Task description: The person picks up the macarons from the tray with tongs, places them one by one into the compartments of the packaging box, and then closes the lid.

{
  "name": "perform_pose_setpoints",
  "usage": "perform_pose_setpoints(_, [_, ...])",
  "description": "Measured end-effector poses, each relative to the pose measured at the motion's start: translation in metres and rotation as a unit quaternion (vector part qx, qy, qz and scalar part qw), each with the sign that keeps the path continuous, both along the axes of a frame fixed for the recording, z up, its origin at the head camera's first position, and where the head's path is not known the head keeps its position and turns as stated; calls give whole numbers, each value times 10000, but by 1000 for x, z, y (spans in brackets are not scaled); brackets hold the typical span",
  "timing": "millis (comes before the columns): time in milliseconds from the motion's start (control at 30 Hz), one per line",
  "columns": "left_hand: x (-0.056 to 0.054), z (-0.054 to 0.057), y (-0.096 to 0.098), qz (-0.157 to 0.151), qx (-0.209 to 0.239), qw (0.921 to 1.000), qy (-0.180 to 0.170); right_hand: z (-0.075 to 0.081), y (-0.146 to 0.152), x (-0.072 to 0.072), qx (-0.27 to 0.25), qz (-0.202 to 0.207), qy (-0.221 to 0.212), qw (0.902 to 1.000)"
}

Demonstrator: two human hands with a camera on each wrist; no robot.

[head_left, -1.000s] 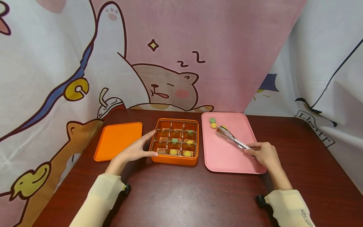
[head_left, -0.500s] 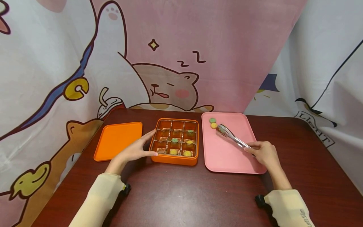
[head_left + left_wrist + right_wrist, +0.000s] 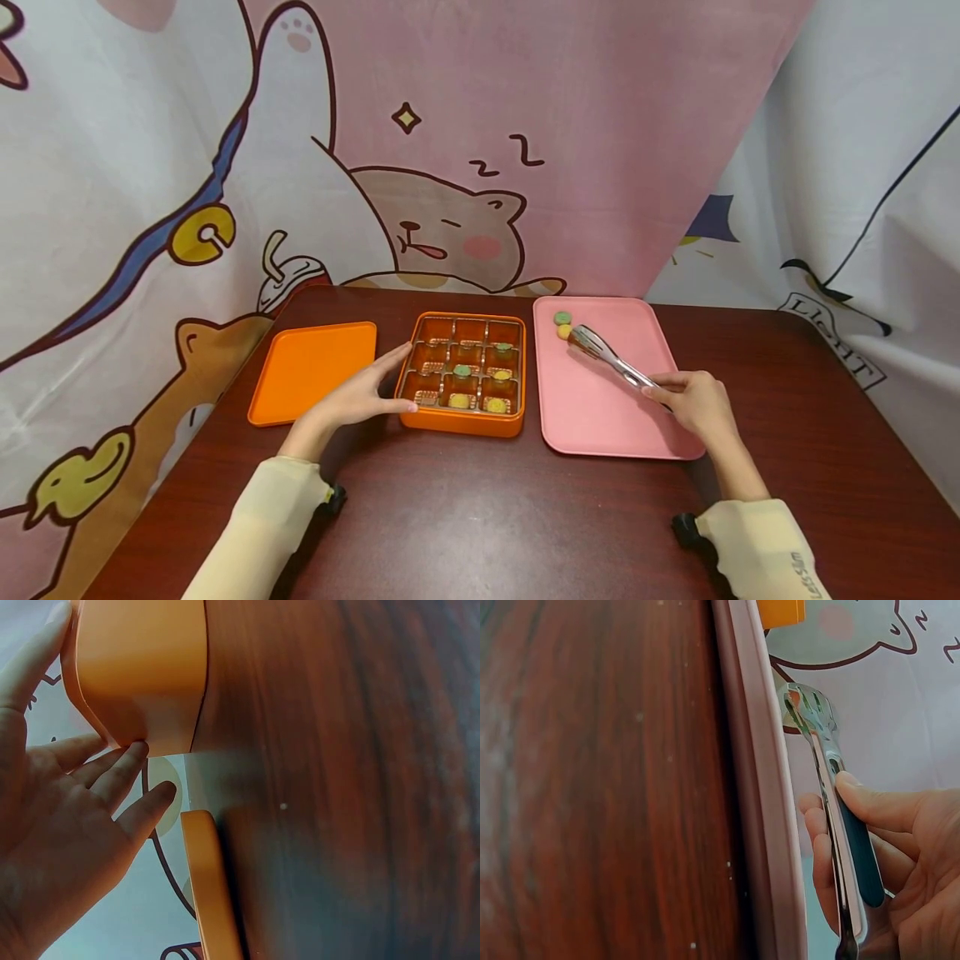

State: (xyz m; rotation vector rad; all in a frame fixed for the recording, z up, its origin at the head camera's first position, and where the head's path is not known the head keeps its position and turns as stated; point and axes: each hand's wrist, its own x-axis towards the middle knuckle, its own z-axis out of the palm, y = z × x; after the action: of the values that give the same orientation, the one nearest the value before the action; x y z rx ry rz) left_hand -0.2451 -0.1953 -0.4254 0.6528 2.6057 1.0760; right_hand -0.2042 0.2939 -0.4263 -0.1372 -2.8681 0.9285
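Five cookies (image 3: 461, 372) inside the orange box (image 3: 461, 424)

Pale yellow sleeves (image 3: 251, 521), dark lettering (image 3: 799, 575) on the right one, black wrist devices (image 3: 685, 531), bare hands (image 3: 362, 398)

Dark reddish-brown table (image 3: 487, 517); behind, cloth backdrop (image 3: 630, 100) printed with sleeping cartoon animal (image 3: 450, 221), yellow bell (image 3: 202, 236).

Left hand (image 3: 356, 398): touches orange compartment box (image 3: 461, 423)
Right hand (image 3: 702, 404): grips metal tongs (image 3: 613, 358) over pink tray (image 3: 600, 425)
Orange lid (image 3: 311, 371): lies left of box
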Motion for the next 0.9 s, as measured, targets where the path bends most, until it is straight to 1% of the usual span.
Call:
perform_pose_setpoints(200, [0, 0, 0, -12, 9, 10000, 19, 2, -4, -1, -31, 28, 89, 10000])
perform_pose_setpoints(467, [-1, -1, -1, -16, -12, 10000, 30, 8, -9, -3, 3, 163, 287, 9995])
perform_pose_setpoints(900, [-2, 0, -1, -79, 19, 10000, 57, 17, -24, -10, -130, 344, 257, 9990])
